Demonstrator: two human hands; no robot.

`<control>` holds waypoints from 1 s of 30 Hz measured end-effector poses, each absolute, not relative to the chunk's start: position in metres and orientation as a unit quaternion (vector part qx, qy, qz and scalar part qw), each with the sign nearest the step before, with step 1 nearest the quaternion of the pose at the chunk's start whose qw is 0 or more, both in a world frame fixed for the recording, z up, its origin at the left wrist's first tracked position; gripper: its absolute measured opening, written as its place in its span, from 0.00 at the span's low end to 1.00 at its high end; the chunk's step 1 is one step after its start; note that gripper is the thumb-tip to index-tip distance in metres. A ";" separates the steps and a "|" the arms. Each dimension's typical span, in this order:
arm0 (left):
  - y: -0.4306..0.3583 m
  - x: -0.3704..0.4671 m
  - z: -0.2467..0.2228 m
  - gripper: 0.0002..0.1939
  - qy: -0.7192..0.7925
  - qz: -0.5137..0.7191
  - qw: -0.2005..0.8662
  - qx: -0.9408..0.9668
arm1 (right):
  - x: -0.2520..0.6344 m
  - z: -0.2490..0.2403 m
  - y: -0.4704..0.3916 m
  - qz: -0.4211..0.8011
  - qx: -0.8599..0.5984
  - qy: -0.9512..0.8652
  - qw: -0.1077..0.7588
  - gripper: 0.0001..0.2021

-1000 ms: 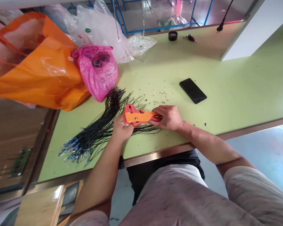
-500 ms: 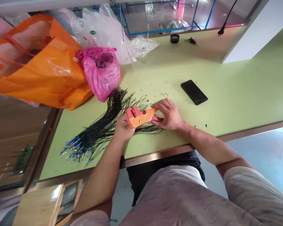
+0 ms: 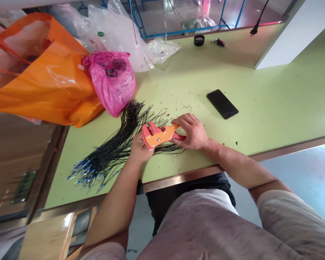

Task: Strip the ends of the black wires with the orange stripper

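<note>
My right hand [image 3: 193, 131] is closed around the handles of an orange and red wire stripper [image 3: 160, 137], whose jaws point left. At the jaws is my left hand [image 3: 141, 148], its fingers curled and partly covered by the tool's head. What those fingers hold, if anything, is hidden. A large bundle of thin black wires [image 3: 111, 142] lies on the green table to the left of and behind my hands. Blue and silvery tips show at the bundle's near left end. Some wire ends run beneath the stripper and my right hand.
Tiny dark scraps [image 3: 188, 106] are scattered beyond my hands. A black phone [image 3: 222, 104] lies to the right. At the back left are an orange bag [image 3: 62, 85], a knotted pink plastic bag [image 3: 115, 81] and clear plastic bags [image 3: 119, 36]. A white post [image 3: 292, 36] rises at the right.
The whole view has shifted slightly, with the bags and hands a little farther left in the picture. My hands keep the same pose around the wire stripper.
</note>
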State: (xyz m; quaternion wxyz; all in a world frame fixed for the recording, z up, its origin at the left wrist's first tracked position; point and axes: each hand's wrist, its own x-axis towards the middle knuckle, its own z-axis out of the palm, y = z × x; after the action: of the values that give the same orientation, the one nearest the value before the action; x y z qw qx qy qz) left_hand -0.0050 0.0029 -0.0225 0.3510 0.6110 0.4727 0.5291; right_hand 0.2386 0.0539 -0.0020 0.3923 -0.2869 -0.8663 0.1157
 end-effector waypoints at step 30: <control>-0.001 0.003 -0.012 0.22 0.467 0.553 0.368 0.584 | 0.238 -0.001 0.048 0.119 -0.314 -0.870 0.360 0.15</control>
State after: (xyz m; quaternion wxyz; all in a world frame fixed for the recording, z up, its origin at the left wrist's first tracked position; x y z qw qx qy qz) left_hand 0.0030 -0.0006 -0.0123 0.3677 0.5843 0.4667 0.5528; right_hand 0.2384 0.0482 -0.0010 0.3602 -0.3144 -0.8701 0.1195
